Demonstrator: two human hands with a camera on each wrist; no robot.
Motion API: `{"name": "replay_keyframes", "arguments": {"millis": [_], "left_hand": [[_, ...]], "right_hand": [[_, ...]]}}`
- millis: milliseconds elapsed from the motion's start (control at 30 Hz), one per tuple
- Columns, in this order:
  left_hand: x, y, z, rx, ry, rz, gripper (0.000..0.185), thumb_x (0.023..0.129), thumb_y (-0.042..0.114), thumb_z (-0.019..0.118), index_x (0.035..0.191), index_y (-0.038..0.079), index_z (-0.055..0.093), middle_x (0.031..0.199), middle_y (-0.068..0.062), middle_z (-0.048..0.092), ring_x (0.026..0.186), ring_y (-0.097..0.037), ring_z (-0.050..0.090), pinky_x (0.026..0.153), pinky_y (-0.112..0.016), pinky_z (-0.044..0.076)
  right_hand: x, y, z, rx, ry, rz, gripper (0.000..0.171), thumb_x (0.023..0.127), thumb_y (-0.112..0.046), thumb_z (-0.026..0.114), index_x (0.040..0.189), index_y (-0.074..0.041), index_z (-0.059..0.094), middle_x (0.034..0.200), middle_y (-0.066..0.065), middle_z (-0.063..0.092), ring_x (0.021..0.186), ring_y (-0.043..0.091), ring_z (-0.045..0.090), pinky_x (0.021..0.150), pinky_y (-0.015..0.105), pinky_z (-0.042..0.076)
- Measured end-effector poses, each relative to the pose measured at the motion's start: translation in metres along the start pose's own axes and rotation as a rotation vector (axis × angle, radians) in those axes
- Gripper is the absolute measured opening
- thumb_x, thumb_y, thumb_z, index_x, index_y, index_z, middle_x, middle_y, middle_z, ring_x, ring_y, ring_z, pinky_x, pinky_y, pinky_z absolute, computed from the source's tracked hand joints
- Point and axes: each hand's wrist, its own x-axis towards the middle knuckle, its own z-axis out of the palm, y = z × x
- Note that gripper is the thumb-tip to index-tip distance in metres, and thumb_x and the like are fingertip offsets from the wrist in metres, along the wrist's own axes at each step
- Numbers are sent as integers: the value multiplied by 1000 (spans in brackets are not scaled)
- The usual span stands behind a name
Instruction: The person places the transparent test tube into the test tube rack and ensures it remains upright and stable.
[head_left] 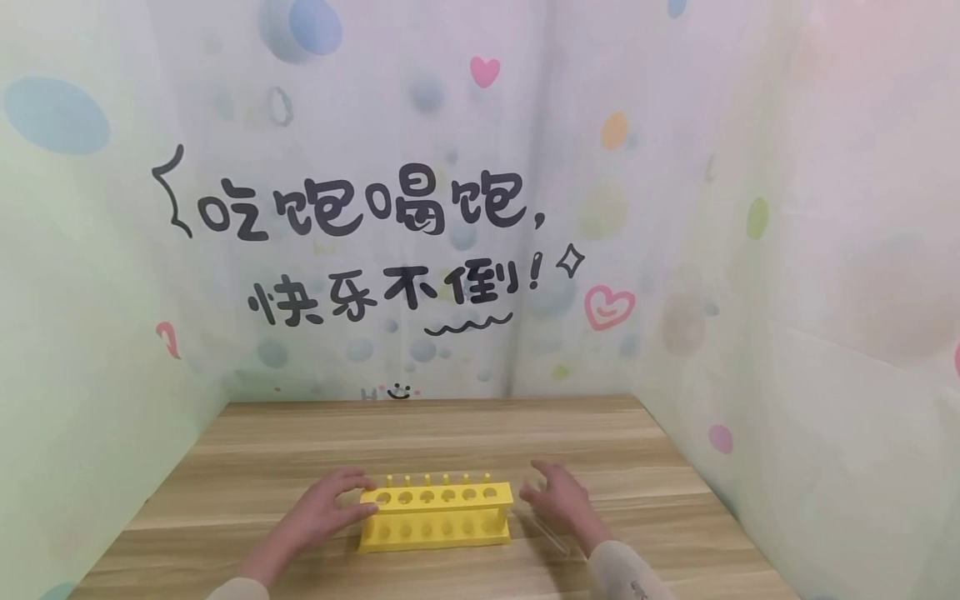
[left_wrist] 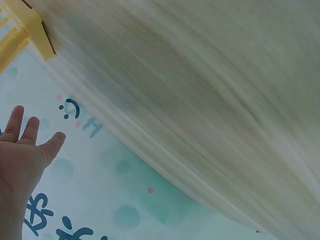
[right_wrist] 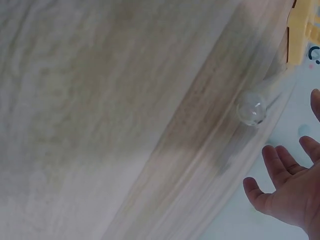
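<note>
A yellow test tube rack (head_left: 435, 514) with a row of round holes stands on the wooden table (head_left: 450, 433) near its front edge. My left hand (head_left: 339, 500) lies at the rack's left end, fingertips touching the top plate; the left wrist view shows this hand (left_wrist: 25, 145) with straight fingers and the rack's corner (left_wrist: 30, 25). My right hand (head_left: 557, 497) hovers spread just right of the rack, holding nothing. A clear glass tube (head_left: 551, 533) lies on the table beside that hand. In the right wrist view the tube's round end (right_wrist: 251, 107) sits between the rack (right_wrist: 302, 30) and the open right hand (right_wrist: 290, 187).
Printed fabric walls (head_left: 390, 208) with dots, hearts and black lettering close the table in at the back and on both sides. Bare wood stretches behind the rack to the back wall.
</note>
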Motion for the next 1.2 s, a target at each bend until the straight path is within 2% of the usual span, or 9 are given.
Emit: {"name": "replay_keyframes", "arguments": {"millis": [100, 300, 600, 933, 1200], "left_hand": [[0, 1, 0, 5, -5, 0, 48, 89, 46, 71, 121, 11, 68, 141, -25, 50, 130, -51, 43, 104, -69, 34], [1, 0, 0, 3, -9, -2, 47, 89, 45, 71, 121, 11, 68, 141, -24, 51, 130, -50, 43, 104, -68, 34], [1, 0, 1, 2, -28, -41, 47, 89, 46, 71, 123, 13, 67, 142, -23, 51, 131, -49, 42, 104, -68, 34], [1, -1, 2, -1, -21, -47, 47, 89, 46, 72, 123, 14, 67, 141, -22, 51, 130, -49, 44, 104, -68, 34], [0, -1, 2, -2, -23, -47, 49, 89, 47, 71, 124, 14, 67, 141, -23, 51, 131, -49, 43, 104, -68, 34]], "right_hand": [[-1, 1, 2, 6, -4, -7, 58, 90, -29, 72, 138, -2, 54, 135, 27, 54, 117, 47, 54, 98, 70, 38], [-1, 2, 7, 3, -22, -36, 56, 86, -25, 75, 134, -1, 57, 126, 24, 61, 107, 42, 61, 91, 65, 47], [-3, 0, 15, -37, -23, -53, 55, 80, -22, 78, 128, -1, 62, 115, 21, 66, 106, 43, 61, 94, 72, 39], [-2, -5, 18, -138, -34, -75, 46, 79, -21, 78, 118, 0, 67, 103, 15, 70, 96, 38, 64, 89, 63, 47], [-3, -10, 18, -167, -49, -58, 41, 80, -16, 77, 116, 1, 68, 95, 13, 71, 89, 33, 66, 84, 57, 52]]}}
